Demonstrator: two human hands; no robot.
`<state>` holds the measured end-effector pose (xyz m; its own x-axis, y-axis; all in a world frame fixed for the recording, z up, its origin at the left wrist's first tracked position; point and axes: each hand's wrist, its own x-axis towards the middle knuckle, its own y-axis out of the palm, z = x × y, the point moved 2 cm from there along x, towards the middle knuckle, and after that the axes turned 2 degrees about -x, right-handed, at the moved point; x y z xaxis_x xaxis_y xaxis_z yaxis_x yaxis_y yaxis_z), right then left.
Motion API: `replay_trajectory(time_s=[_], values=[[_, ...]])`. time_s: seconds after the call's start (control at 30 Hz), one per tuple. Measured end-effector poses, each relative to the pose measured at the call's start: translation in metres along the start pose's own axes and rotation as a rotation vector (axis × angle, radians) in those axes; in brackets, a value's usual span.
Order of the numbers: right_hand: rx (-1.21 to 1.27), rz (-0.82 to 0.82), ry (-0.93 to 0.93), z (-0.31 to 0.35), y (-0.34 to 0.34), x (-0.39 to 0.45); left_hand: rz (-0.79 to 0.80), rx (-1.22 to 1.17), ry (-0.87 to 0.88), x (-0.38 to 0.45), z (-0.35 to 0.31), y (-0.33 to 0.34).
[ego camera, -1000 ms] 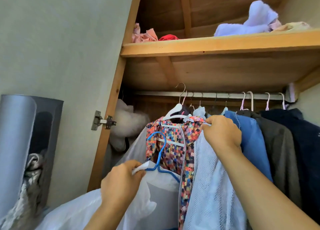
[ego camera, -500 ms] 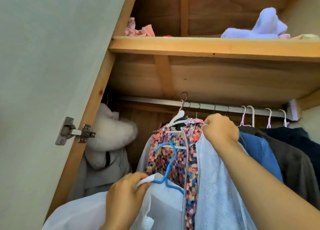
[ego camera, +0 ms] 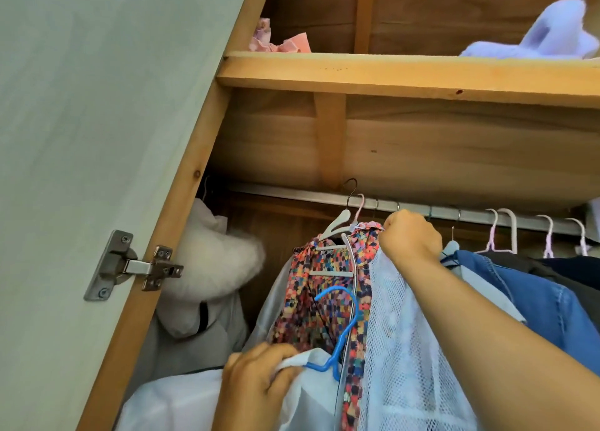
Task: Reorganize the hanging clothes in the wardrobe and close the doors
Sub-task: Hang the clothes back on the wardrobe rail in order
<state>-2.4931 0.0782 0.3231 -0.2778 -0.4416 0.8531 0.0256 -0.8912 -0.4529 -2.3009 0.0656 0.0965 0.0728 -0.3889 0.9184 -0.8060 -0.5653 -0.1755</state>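
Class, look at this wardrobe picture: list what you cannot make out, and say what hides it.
- Head view: what the right hand grips; its own curled fingers hide it.
- Head view: the white garment on the blue hanger, cut off by the bottom edge.
- Head view: the hanger under the white fluffy coat, behind the wardrobe frame.

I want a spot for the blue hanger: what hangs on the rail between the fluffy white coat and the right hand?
In the head view, only the multicoloured dress on its white hanger; the rail left of it is bare.

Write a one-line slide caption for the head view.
Left hand holds a white garment on a blue hanger while the right hand grips clothes at the rail.
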Motion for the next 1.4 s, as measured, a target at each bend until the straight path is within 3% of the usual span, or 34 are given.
replay_trajectory(time_s=[0.67, 0.97, 1.03, 1.17, 1.3, 1.4], values=[[0.059, -0.069, -0.002, -0.026, 0.054, -0.002, 0.137, 0.053, -0.047, 0.002, 0.034, -0.005], [0.19, -0.049, -0.086, -0.054, 0.069, -0.014, 0.047, -0.02, -0.033, 0.006, 0.044, 0.005], [0.164, -0.123, -0.181, -0.055, 0.069, -0.024, -0.016, 0.058, -0.035, 0.008, 0.051, 0.013], [0.248, -0.309, -0.573, -0.057, 0.063, -0.075, -0.122, 0.204, 0.035, 0.017, 0.055, 0.029], [0.375, -0.093, -0.817, -0.057, 0.07, -0.13, -0.123, 0.138, 0.076, 0.025, 0.061, 0.034], [0.233, 0.038, -0.891, -0.064, 0.083, -0.153, -0.093, 0.091, 0.158, 0.031, 0.059, 0.03]])
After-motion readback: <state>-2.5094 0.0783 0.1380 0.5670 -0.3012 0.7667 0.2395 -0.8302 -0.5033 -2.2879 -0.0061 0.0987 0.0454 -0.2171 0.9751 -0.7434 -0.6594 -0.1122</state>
